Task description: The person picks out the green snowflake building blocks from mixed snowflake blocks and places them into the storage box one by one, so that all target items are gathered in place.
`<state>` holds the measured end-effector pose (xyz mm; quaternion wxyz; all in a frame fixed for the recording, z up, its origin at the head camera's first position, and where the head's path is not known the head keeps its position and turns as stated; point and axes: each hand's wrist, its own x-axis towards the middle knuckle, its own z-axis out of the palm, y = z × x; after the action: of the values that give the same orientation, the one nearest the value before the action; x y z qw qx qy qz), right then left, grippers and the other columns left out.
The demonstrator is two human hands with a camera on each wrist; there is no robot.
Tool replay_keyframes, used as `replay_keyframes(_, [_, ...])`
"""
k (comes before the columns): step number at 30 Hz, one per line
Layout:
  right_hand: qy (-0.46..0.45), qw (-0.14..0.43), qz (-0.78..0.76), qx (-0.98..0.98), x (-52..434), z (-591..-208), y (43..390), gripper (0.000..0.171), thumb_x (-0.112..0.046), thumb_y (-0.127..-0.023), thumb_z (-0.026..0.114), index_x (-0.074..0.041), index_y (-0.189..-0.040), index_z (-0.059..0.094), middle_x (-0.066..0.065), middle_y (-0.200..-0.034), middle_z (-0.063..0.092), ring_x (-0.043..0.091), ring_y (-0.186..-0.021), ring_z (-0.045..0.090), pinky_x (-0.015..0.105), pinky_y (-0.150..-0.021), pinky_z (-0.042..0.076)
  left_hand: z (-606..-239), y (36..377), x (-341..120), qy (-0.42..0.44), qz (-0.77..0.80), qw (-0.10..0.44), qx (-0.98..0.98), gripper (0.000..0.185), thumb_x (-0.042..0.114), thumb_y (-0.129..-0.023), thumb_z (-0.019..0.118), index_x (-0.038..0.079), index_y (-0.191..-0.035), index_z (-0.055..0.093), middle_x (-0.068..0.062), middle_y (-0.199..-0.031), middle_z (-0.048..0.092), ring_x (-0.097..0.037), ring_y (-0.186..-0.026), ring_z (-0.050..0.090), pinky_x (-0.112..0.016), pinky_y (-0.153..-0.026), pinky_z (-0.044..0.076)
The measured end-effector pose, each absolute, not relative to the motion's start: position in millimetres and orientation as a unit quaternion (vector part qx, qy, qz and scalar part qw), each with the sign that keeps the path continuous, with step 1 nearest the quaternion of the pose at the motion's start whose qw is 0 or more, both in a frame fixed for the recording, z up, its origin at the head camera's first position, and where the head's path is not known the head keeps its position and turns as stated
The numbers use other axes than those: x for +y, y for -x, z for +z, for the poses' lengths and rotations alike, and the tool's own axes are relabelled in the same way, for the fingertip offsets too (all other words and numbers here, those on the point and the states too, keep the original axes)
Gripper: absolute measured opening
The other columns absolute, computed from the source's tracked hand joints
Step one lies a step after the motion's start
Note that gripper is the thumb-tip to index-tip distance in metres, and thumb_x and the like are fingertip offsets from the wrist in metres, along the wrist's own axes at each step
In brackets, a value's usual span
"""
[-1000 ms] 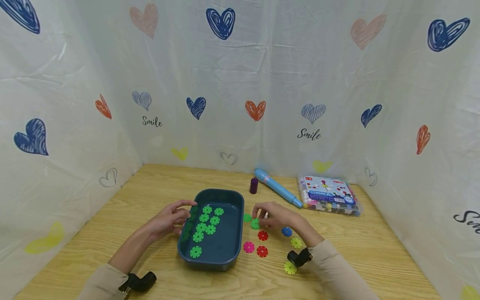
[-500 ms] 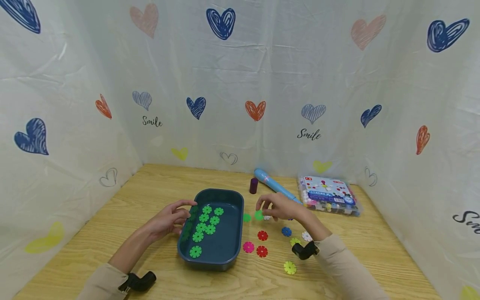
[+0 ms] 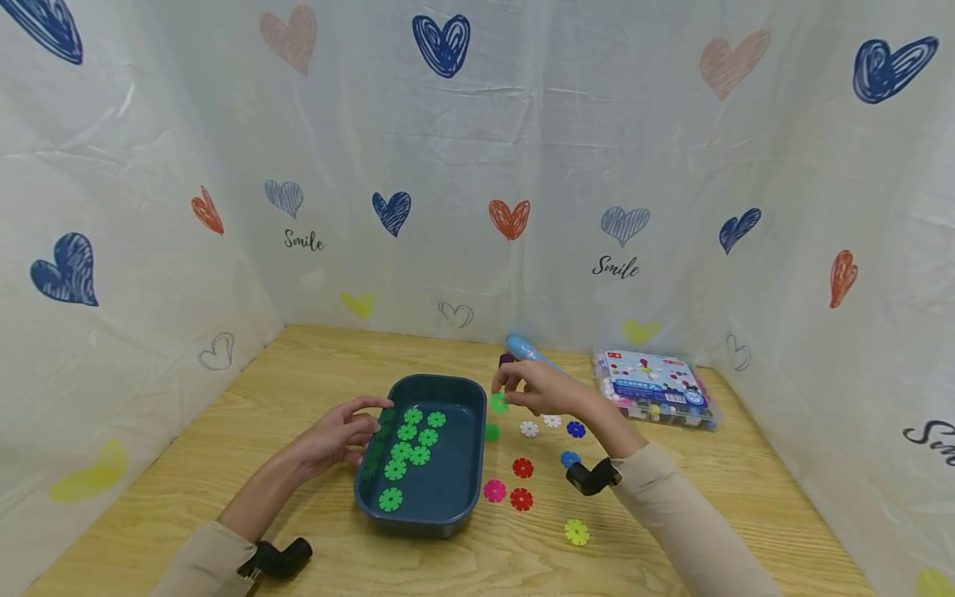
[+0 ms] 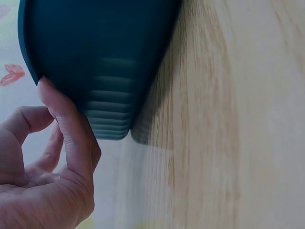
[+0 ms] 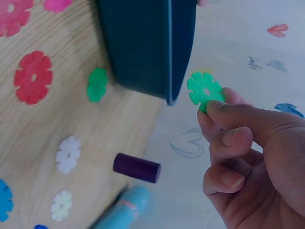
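My left hand (image 3: 336, 437) rests against the left side of a dark blue-green tray (image 3: 451, 485), its fingers loosely bent and touching the rim and outer wall. Inside the tray lie several green flower-shaped plastic discs (image 3: 395, 469). My right hand (image 3: 543, 388) is raised just right of the tray's far end. Between thumb and fingers it pinches one green notched disc (image 5: 206, 89), which hangs above the table, clear of the tray wall. Another green disc (image 3: 492, 432) lies on the table close beside the tray.
Red discs (image 3: 523, 468), a pink disc (image 3: 495, 491), white discs (image 3: 529, 429), blue discs (image 3: 575, 429) and a yellow disc (image 3: 577, 531) lie right of the tray. Farther back are a purple cylinder (image 5: 137, 168), a light-blue tube (image 3: 525, 348) and a clear box of beads (image 3: 656, 390).
My right hand has lifted the green disc off the table and moved it back and then left toward the tray, uncovering white and blue discs. The left hand and tray have stayed put.
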<state>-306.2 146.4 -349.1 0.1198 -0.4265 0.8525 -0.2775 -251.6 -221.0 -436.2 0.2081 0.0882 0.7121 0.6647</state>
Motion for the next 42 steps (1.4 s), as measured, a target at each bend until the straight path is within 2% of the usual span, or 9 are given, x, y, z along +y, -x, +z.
replay_keyframes(3, [0.428, 0.121, -0.271, 0.854, 137, -344, 308, 0.017, -0.005, -0.098, 0.055, -0.003, -0.112, 0.064, 0.013, -0.091, 0.068, 0.006, -0.043, 0.046, 0.024, -0.049, 0.048, -437, 252, -221, -0.089, 0.662, 0.207, 0.715, 0.044, 0.015, -0.102, 0.048, 0.012, -0.145, 0.037, -0.002, -0.094, 0.061, -0.01, -0.071, 0.058, -0.023, -0.056, 0.051])
replay_keyframes(8, [0.451, 0.113, -0.241, 0.852, 122, -339, 309, 0.017, -0.007, -0.098, 0.056, -0.007, -0.112, 0.065, 0.008, -0.086, 0.072, 0.007, -0.043, 0.046, 0.024, -0.052, 0.048, -437, 251, -221, -0.086, 0.663, 0.207, 0.715, 0.046, 0.014, -0.102, 0.047, 0.011, -0.146, 0.036, -0.004, -0.098, 0.063, -0.012, -0.074, 0.06, -0.023, -0.057, 0.052])
replay_keyframes(14, [0.446, 0.145, -0.235, 0.851, 102, -337, 310, 0.017, -0.007, -0.098, 0.056, -0.009, -0.112, 0.065, 0.013, -0.097, 0.072, 0.009, -0.046, 0.048, 0.022, -0.05, 0.044, -434, 251, -220, -0.09, 0.673, 0.211, 0.703, 0.047, 0.014, -0.102, 0.048, 0.01, -0.146, 0.034, -0.001, -0.091, 0.059, -0.01, -0.07, 0.059, -0.024, -0.055, 0.051])
replay_keyframes(17, [0.441, 0.167, -0.242, 0.848, 92, -338, 312, 0.018, -0.006, -0.098, 0.056, -0.01, -0.113, 0.065, 0.015, -0.095, 0.07, 0.011, -0.048, 0.048, 0.022, -0.049, 0.044, -434, 251, -220, -0.093, 0.676, 0.212, 0.7, 0.047, 0.014, -0.102, 0.047, 0.009, -0.147, 0.033, -0.001, -0.088, 0.059, -0.009, -0.068, 0.058, -0.025, -0.055, 0.051])
replay_keyframes(25, [0.447, 0.174, -0.225, 0.848, 60, -344, 317, 0.017, -0.007, -0.096, 0.059, -0.008, -0.112, 0.067, 0.017, -0.094, 0.071, 0.01, -0.053, 0.053, 0.021, -0.051, 0.047, -434, 252, -220, -0.089, 0.677, 0.215, 0.699, 0.045, 0.015, -0.103, 0.046, 0.01, -0.145, 0.035, -0.005, -0.096, 0.061, -0.013, -0.074, 0.062, -0.025, -0.058, 0.054])
replay_keyframes(28, [0.442, 0.194, -0.209, 0.851, 49, -349, 318, 0.015, -0.009, -0.096, 0.061, -0.012, -0.109, 0.068, 0.015, -0.097, 0.074, 0.014, -0.054, 0.059, 0.023, -0.054, 0.05, -434, 251, -221, -0.09, 0.675, 0.214, 0.7, 0.044, 0.014, -0.103, 0.045, 0.01, -0.145, 0.034, -0.003, -0.093, 0.058, -0.011, -0.072, 0.06, -0.025, -0.057, 0.053])
replay_keyframes(31, [0.441, 0.227, -0.2, 0.845, 39, -355, 318, 0.014, -0.009, -0.095, 0.063, -0.012, -0.107, 0.069, 0.013, -0.098, 0.075, 0.024, -0.057, 0.063, 0.027, -0.057, 0.053, -435, 251, -221, -0.091, 0.674, 0.214, 0.702, 0.044, 0.014, -0.103, 0.045, 0.01, -0.145, 0.034, -0.001, -0.089, 0.055, -0.01, -0.07, 0.058, -0.024, -0.057, 0.052])
replay_keyframes(34, [0.443, 0.263, -0.19, 0.836, 29, -360, 318, 0.016, -0.008, -0.094, 0.064, -0.011, -0.107, 0.071, 0.01, -0.093, 0.075, 0.026, -0.057, 0.061, 0.027, -0.057, 0.052, -435, 251, -221, -0.088, 0.673, 0.215, 0.702, 0.043, 0.015, -0.103, 0.045, 0.011, -0.145, 0.035, 0.0, -0.088, 0.053, -0.009, -0.068, 0.056, -0.024, -0.056, 0.051])
replay_keyframes(42, [0.406, 0.336, -0.142, 0.838, 9, -369, 316, 0.016, -0.01, -0.09, 0.069, -0.017, -0.104, 0.073, -0.001, -0.077, 0.068, 0.016, -0.056, 0.06, 0.023, -0.051, 0.043, -433, 250, -221, -0.091, 0.67, 0.214, 0.705, 0.043, 0.014, -0.103, 0.044, 0.01, -0.145, 0.034, 0.001, -0.089, 0.053, -0.008, -0.068, 0.057, -0.024, -0.055, 0.051])
